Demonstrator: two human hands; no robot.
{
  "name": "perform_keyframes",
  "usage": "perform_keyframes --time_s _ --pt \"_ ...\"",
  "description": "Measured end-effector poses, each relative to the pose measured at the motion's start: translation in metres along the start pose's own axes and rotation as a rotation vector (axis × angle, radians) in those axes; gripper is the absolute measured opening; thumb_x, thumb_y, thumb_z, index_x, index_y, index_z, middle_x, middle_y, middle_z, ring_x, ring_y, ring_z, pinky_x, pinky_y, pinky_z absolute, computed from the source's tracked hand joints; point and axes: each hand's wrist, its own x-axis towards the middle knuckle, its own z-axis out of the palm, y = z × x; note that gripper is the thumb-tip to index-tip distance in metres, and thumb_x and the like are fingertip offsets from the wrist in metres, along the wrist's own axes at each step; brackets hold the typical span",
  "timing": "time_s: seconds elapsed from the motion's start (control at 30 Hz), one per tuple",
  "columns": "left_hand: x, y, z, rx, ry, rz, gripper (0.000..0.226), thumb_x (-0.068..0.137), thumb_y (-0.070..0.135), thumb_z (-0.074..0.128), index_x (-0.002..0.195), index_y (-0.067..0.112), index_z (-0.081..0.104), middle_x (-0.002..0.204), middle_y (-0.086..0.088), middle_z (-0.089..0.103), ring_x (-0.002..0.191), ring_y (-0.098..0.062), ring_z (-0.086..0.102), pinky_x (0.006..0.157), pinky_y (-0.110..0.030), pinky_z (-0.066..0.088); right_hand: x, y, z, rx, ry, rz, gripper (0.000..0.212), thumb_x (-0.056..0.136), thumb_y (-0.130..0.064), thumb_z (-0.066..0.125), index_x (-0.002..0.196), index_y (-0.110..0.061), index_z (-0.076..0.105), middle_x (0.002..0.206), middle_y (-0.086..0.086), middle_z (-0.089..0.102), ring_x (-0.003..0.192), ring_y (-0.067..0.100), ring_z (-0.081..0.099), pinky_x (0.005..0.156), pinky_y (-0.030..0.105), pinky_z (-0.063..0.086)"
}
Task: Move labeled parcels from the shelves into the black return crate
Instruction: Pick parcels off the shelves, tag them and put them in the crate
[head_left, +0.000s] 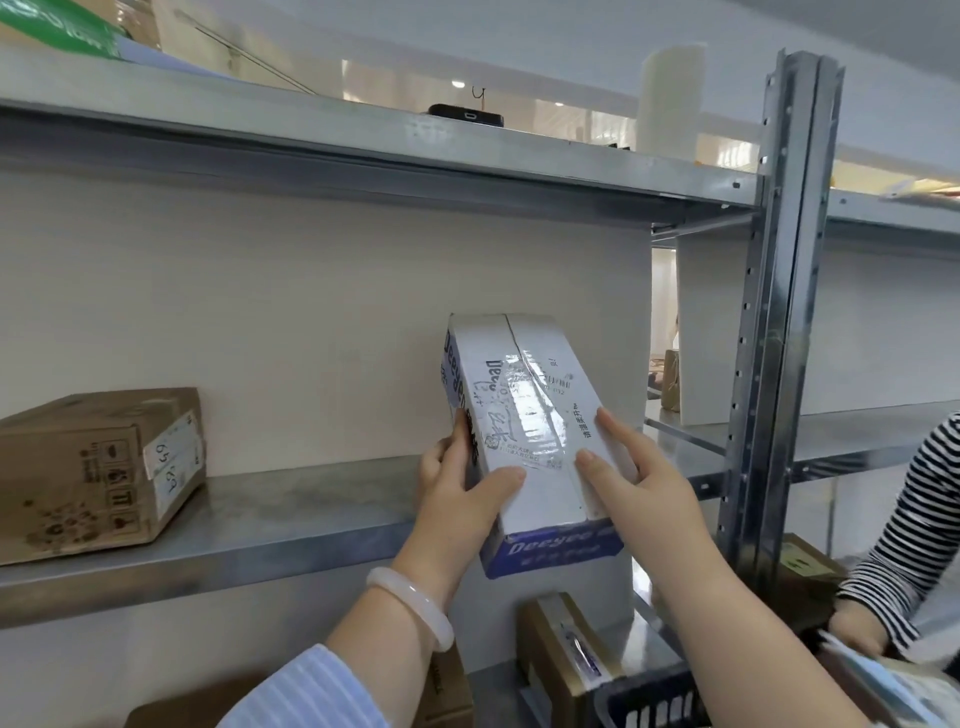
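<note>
Both hands drew the white-and-blue Deeyeo box (524, 441) off the middle shelf (260, 525).

From the head view, the left hand (462, 493) gripped the box's left edge, thumb on the taped top, and the right hand (639, 478) pressed the right side with fingers spread over the label. The box sat tilted, its near blue end hanging past the shelf lip, its far end over the shelf. The black return crate (654, 706) waited low and to the right, only a corner showing. To my eye she did best to keep both palms clamped, level the box, and swing it down clear of the steel upright (779, 312). A brown labeled carton (98, 467) remained at the shelf's left, and another person's striped sleeve (914, 525) worked nearby.
</note>
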Motion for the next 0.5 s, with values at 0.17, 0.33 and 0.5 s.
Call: perform_keyframes --time_s 0.17,0.33,0.5 --pt "0.012 -0.001 0.001 0.079 0.007 -0.029 0.071 0.087 0.034 0.070 0.144 0.050 0.032 0.137 0.004 0.036 0.118 -0.016 0.053 0.082 -0.027 0.055 0.019 -0.004 -0.004 -0.065 -0.001 0.059 0.048 0.091 -0.041 0.064 0.136 -0.044 0.048 0.122 -0.020 0.052 0.095 0.011 0.062 0.077 0.037 0.060" --pt "0.023 0.003 0.004 0.048 -0.151 -0.069 0.087 0.085 0.035 0.072 0.150 0.053 0.017 0.149 0.003 0.039 0.111 -0.015 0.061 0.062 -0.015 0.054 0.049 -0.008 -0.014 -0.079 0.008 0.162 0.045 0.091 -0.038 0.064 0.133 -0.040 0.049 0.123 -0.006 0.057 0.086 0.022 0.070 0.069 0.041 0.062" --pt "0.040 0.005 0.017 0.064 -0.280 -0.078 0.104 0.070 0.045 0.079 0.151 0.050 0.013 0.152 0.005 0.037 0.116 -0.008 0.057 0.065 -0.011 0.052 0.076 -0.005 -0.035 -0.061 0.050 0.242 0.026 0.096 -0.029 0.057 0.121 -0.032 0.051 0.105 -0.001 0.060 0.083 0.019 0.067 0.048 0.026 0.052"
